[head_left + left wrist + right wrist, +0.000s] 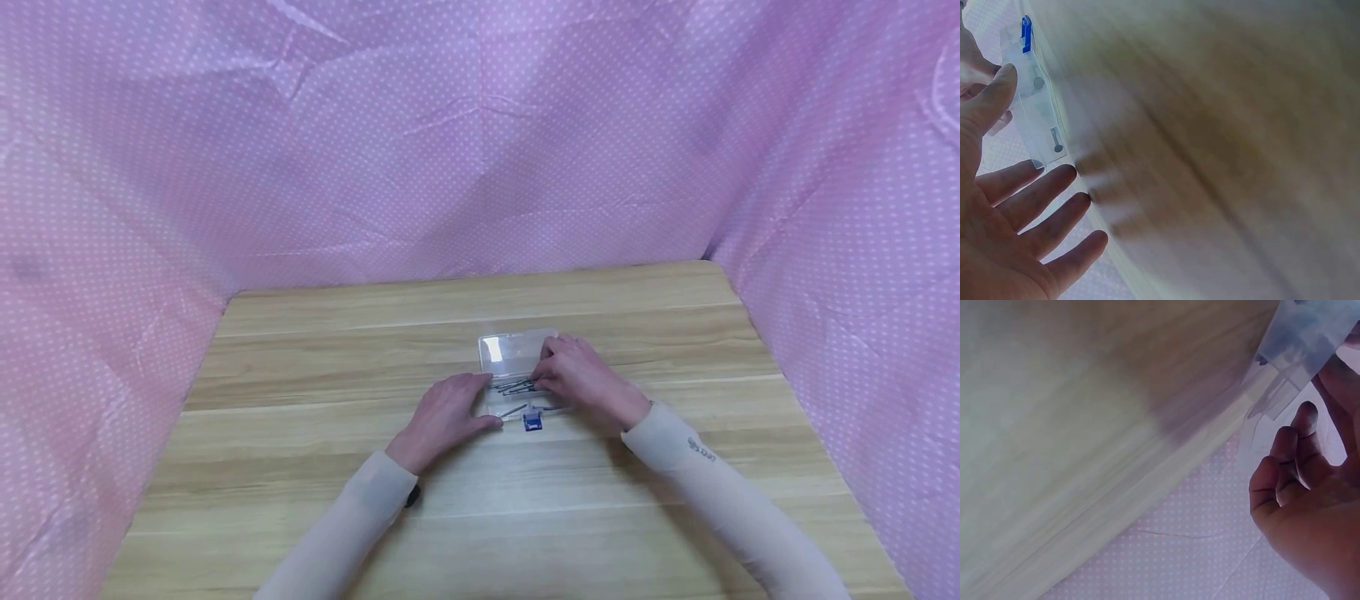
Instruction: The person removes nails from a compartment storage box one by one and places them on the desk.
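Note:
A clear plastic box [517, 404] lies on the table, its clear lid [517, 354] swung back and a blue latch [532, 421] at the front. Several thin dark metal nails [514, 387] lie in a loose bunch over the box, with one more nail [513, 411] near its front. My left hand [446, 417] touches the box's left side, thumb at the front corner and fingers spread straight. My right hand [581, 375] reaches over from the right with bent fingers, pinching at the right ends of the bunch. The thumb is hidden in the right wrist view.
The wooden table [315, 358] stretches to both sides of the box. Pink dotted cloth [480, 150] hangs behind it and along both sides. A small black object [412, 496] shows at the left sleeve's cuff.

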A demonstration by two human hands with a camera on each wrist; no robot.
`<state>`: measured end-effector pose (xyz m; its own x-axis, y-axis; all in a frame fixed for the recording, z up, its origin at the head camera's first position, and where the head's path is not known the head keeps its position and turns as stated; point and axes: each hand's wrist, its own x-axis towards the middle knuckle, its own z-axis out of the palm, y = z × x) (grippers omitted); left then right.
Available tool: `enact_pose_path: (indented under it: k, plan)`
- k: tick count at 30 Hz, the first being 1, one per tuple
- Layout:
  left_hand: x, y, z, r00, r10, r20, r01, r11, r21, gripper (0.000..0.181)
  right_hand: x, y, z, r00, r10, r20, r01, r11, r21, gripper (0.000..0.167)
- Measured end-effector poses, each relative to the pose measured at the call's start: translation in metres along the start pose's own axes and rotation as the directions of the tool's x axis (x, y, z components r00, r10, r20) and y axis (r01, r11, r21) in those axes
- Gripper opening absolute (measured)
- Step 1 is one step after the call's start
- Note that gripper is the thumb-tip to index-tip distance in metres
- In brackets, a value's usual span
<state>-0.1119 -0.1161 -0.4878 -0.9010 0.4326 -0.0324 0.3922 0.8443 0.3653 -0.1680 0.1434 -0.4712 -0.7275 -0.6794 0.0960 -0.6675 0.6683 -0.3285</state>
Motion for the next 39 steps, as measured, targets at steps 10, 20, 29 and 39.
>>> enact_pose_path:
  k: [10,20,29,39]
  plan:
    - [0.0018,-0.0014,0.0022,1.000,0.000,-0.004,0.000,1.000,-0.001,0.078,0.0051,0.0067,0.0013,0.998,-0.057,0.024,0.058,0.998,-0.028,0.015]
    - [0.0028,-0.0016,0.0017,1.000,-0.028,0.010,0.028,1.000,-0.014,0.078,0.0057,0.0079,0.0046,0.998,-0.054,0.039,0.055,0.998,-0.020,0.010]
    - [0.0039,-0.0010,0.0009,0.999,-0.034,0.011,0.034,0.999,-0.025,0.078,0.0039,0.0061,0.0029,0.996,-0.070,0.063,0.073,0.996,-0.050,0.006]
    - [0.0033,-0.0011,-0.0007,0.999,-0.048,0.021,0.049,0.998,-0.037,0.078,-0.0035,0.0070,0.0016,0.998,-0.043,0.049,0.042,0.999,0.025,0.004]
